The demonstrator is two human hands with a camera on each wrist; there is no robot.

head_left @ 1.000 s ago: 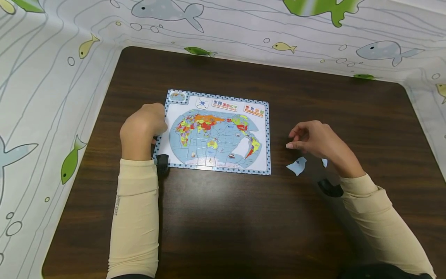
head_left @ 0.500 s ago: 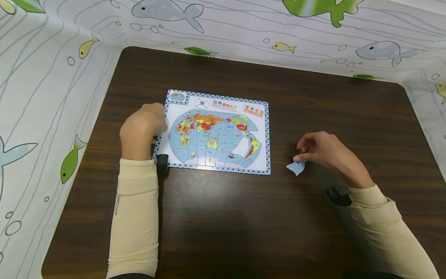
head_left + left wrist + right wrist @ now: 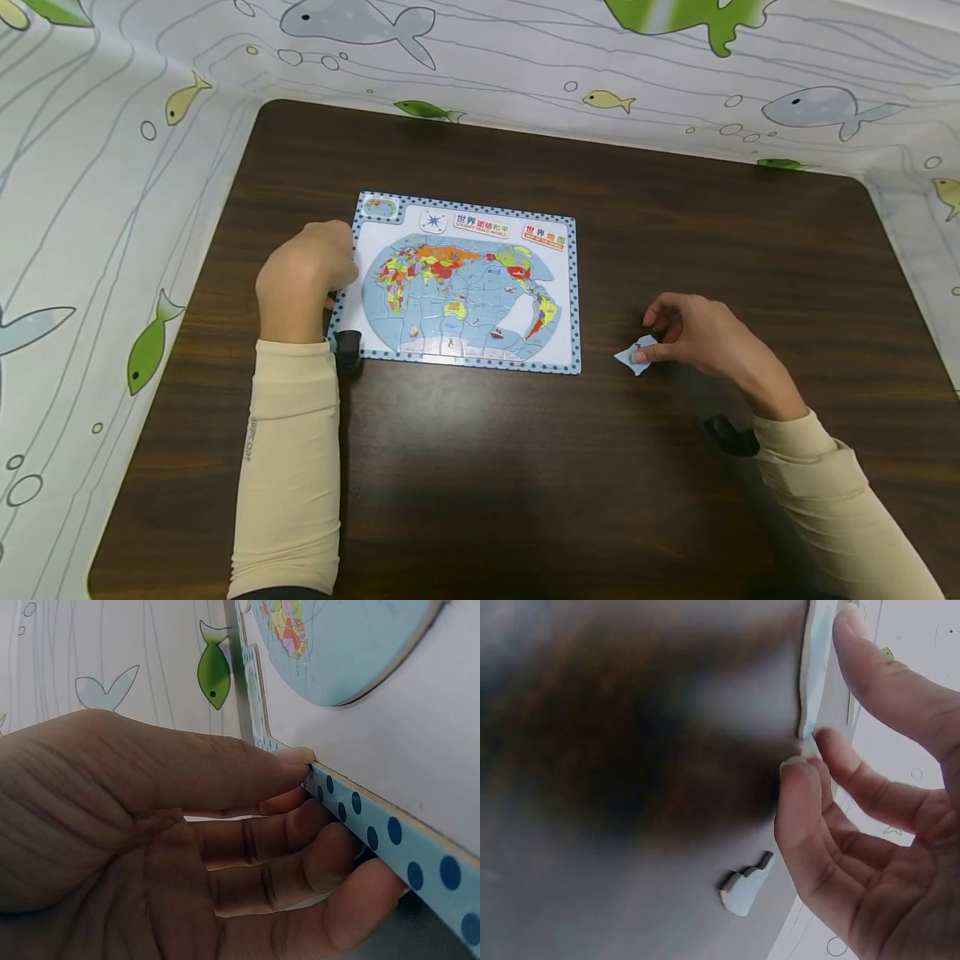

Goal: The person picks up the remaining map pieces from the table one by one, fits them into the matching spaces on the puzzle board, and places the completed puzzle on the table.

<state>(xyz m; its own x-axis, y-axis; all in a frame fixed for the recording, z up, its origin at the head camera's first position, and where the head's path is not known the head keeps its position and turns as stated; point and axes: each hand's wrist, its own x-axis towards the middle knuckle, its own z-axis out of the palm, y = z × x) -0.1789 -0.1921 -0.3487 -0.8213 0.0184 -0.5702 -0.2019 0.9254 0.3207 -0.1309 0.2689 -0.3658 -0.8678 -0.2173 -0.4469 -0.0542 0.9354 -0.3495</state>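
A world-map jigsaw puzzle board with a dotted blue border lies on the dark table. White backing shows between its blue ocean pieces and South America. My left hand grips the board's left edge; in the left wrist view the thumb presses on top and the fingers curl below. Right of the board, my right hand pinches a pale blue puzzle piece, thumb over it and fingers bent behind. A second pale puzzle piece lies near these fingers in the right wrist view; the hand hides it in the head view.
The brown wooden table has rounded far corners. White fabric printed with fish surrounds its back and sides. A black device sits at the left wrist, close to the board's lower left corner, and another black device at the right.
My right hand has moved down and slightly right, from above the puzzle pieces onto the left one, and its thumb now lies over it. My left hand and the board have stayed put.
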